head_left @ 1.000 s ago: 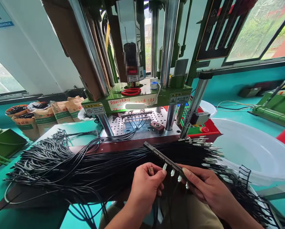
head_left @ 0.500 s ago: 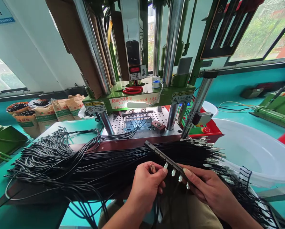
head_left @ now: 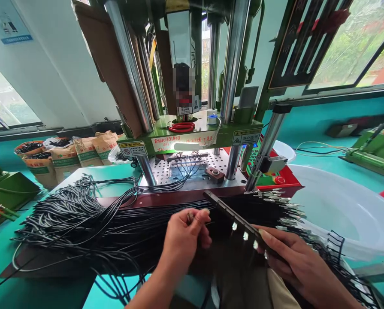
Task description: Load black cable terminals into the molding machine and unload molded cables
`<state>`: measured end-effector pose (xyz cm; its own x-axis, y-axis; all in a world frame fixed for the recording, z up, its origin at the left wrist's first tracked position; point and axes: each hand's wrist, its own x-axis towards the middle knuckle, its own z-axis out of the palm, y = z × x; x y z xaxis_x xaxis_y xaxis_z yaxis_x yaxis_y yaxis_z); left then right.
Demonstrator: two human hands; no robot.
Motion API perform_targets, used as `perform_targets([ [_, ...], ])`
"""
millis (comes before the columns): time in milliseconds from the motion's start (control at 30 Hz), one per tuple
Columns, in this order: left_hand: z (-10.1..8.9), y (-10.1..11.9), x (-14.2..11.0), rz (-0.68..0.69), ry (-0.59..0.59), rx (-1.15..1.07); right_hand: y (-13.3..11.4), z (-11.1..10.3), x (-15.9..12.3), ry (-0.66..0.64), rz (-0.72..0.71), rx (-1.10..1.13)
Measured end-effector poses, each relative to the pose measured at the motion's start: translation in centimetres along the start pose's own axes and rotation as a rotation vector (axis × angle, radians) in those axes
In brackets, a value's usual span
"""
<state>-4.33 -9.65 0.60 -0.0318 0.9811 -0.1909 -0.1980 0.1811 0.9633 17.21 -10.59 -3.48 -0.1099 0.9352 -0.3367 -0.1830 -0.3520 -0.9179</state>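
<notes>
My right hand (head_left: 291,255) grips the lower right end of a long dark slotted bar (head_left: 228,211), which slants up to the left over the black cables. Several silvery metal connectors (head_left: 245,235) stick out from the bar's lower edge, with dark cables hanging below, blurred. Left of the bar and apart from it, my left hand (head_left: 183,236) is closed, thumb against the fingers; what it holds, if anything, I cannot make out. Beneath both hands lies a thick bundle of black cables (head_left: 130,229), and silvery cable ends (head_left: 290,210) fan out at the right.
Ahead stands a green press (head_left: 224,131) with steel columns; red-handled pliers (head_left: 182,127) lie on its plate. Under it, cables run into a metal mould (head_left: 187,169). A white tub (head_left: 333,197) is at right, beside a red control box (head_left: 290,177). Paper sacks (head_left: 89,152) stand back left.
My left hand has drawn away from the bar, down and to the left. The bar in my right hand has shifted slightly right, and the camera view has moved a little.
</notes>
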Motion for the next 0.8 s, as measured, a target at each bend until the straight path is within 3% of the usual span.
perform_targets([
  [67, -0.6, 0.9, -0.1, 0.027, -0.067, -0.088, 0.1, -0.1, 0.1, -0.022, -0.002, 0.028],
  [167, -0.6, 0.8, -0.5, -0.054, -0.18, -0.291, 0.5, -0.2, 0.5, -0.056, 0.007, 0.05],
  [400, 0.9, -1.2, -0.5, -0.087, -0.098, -0.188, 0.6, -0.5, 0.7, -0.128, 0.031, 0.026],
  [800, 1.6, -0.9, 0.2, -0.154, 0.001, 0.019, 0.4, -0.2, 0.5, -0.094, 0.029, -0.037],
])
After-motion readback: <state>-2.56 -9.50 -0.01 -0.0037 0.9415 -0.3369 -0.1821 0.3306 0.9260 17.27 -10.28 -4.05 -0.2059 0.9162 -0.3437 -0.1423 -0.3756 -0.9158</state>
